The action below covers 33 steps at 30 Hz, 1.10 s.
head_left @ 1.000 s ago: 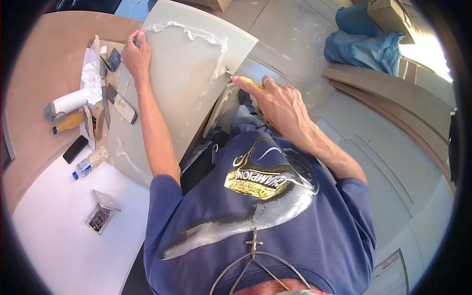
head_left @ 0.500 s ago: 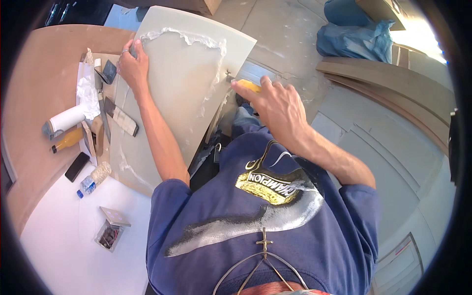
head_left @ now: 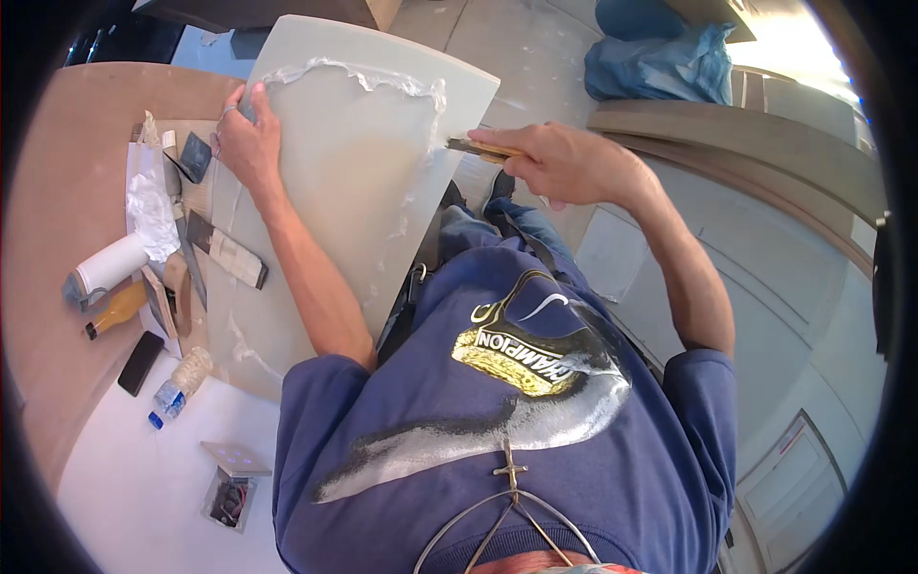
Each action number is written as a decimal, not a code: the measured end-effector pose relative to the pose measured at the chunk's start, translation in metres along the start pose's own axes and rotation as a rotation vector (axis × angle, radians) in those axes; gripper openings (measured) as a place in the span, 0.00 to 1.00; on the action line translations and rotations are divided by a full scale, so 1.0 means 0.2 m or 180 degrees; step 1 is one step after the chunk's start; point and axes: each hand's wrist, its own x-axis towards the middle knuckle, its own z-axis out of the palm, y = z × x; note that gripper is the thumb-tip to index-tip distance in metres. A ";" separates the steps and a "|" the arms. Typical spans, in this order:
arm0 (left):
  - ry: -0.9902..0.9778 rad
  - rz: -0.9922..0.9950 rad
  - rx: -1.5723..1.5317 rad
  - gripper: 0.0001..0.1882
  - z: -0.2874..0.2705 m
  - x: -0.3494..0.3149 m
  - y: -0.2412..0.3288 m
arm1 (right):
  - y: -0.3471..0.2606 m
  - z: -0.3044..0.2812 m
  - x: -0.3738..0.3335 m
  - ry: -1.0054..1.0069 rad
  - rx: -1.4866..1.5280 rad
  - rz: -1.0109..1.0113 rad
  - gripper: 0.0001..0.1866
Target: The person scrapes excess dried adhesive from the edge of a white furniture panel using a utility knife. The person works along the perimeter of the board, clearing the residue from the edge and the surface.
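Observation:
A large pale board (head_left: 349, 172) lies tilted in front of me, with a ragged white band (head_left: 382, 78) of crumpled film or filler along its far and right sides. My left hand (head_left: 251, 139) grips the board's left edge, thumb on top and fingers around the side. Just off the right edge, my right hand (head_left: 559, 163) is closed around a yellow-handled tool (head_left: 483, 148) with a narrow grey blade. The blade's tip is at the board's right edge; whether it touches, I cannot tell. Seen edge-on, the tool could be a scraper or a knife.
Left of the board lie a wide-bladed scraper (head_left: 229, 253), a white roll (head_left: 110, 263), a yellow bottle (head_left: 117, 308), a black phone (head_left: 141, 364) and a water bottle (head_left: 167, 402). An open socket box (head_left: 229, 497) sits nearer me. Blue plastic bag (head_left: 660, 67) and curved boards (head_left: 736, 148) stand at right.
My right hand has moved slightly up and right and turned, so the tool now shows edge-on. My left hand still grips the board's left edge. The whole view has shifted a little.

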 end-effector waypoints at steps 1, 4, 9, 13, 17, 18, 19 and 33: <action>-0.0041 -0.0029 0.0031 0.25 0.00 -0.01 0.01 | -0.02 -0.03 0.00 -0.0050 -0.0091 0.0134 0.31; -0.0131 -0.0093 0.0083 0.26 -0.01 -0.02 0.05 | -0.06 -0.01 -0.01 -0.0181 -0.0224 0.0459 0.30; -0.0033 -0.0083 0.0130 0.26 -0.03 -0.04 0.14 | -0.15 0.33 -0.12 0.1303 -0.1998 0.0275 0.32; -0.0138 -0.0143 0.0157 0.25 -0.06 -0.04 0.19 | -0.13 0.44 -0.21 0.1746 -0.1656 0.0333 0.38; -0.0213 -0.0202 0.0053 0.26 -0.10 -0.06 0.25 | -0.13 0.48 -0.24 0.1770 -0.1686 0.0587 0.41; -0.0243 -0.0204 0.0041 0.26 -0.11 -0.06 0.27 | -0.13 0.49 -0.25 0.1795 -0.1590 0.0611 0.41; -0.0279 -0.0238 0.0084 0.26 -0.11 -0.07 0.28 | -0.13 0.49 -0.26 0.1800 -0.1481 0.0658 0.42; -0.0254 -0.0170 0.0108 0.27 -0.17 -0.13 0.46 | -0.20 0.38 -0.39 0.1500 -0.1572 0.1271 0.42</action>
